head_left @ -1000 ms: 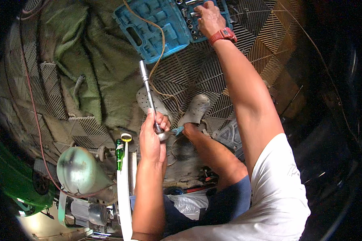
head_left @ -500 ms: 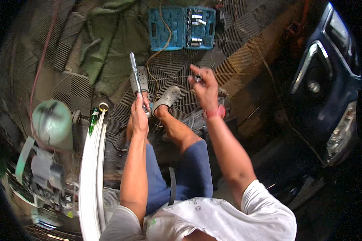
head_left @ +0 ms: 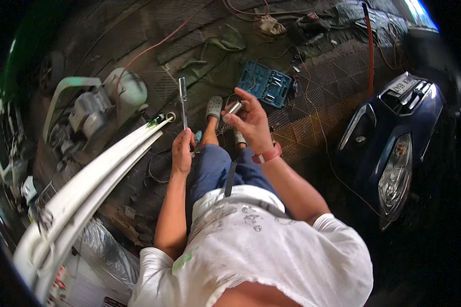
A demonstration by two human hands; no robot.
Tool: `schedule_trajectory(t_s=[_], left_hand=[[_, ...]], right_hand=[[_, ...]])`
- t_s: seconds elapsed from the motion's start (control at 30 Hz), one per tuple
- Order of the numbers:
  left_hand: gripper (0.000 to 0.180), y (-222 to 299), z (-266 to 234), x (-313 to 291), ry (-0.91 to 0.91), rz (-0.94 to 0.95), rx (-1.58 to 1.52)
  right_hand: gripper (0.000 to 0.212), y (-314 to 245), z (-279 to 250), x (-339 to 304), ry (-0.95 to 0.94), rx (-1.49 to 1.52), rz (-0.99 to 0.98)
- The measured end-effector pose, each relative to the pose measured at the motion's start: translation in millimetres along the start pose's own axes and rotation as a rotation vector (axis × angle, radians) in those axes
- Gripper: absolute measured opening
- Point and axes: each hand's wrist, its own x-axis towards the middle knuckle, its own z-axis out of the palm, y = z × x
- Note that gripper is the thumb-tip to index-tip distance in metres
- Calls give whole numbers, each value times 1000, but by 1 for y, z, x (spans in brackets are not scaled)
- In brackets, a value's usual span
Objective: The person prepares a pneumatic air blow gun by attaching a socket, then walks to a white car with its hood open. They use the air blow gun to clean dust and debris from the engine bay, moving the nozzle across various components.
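Note:
My left hand is closed around the lower end of a long chrome socket wrench handle. The handle points away from me, its thicker end farthest off; the end inside my fist is hidden. To the right of it, my right hand pinches a short shiny metal socket between thumb and fingers, index finger stretched out. The socket and the handle are apart. Beyond my right hand, a blue tool case lies unfolded on the floor, with several chrome pieces in its right half.
Long white curved panels stand close on my left, near a pale green tank and a grey motor. A dark blue vehicle front part is at the right. Cables and a red hose cross the floor mats.
The head view has shifted, bringing more floor and the whole vehicle part into sight. My right hand has turned, showing the socket more fully, and has come closer to the handle.

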Motion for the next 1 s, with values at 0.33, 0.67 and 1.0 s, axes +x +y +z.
schedule_trajectory(t_s=[0.33, 0.67, 1.0], left_hand=[[51, -32, -79, -252, 361, 23, 120], [48, -163, -99, -423, 853, -129, -179], [47, -252, -225, -508, 1128, -224, -724]], right_hand=[[67, -60, 87, -94, -556, 341, 313], [62, -6, 213, -189, -989, 266, 645], [58, 150, 399, -325, -1227, -280, 822]])
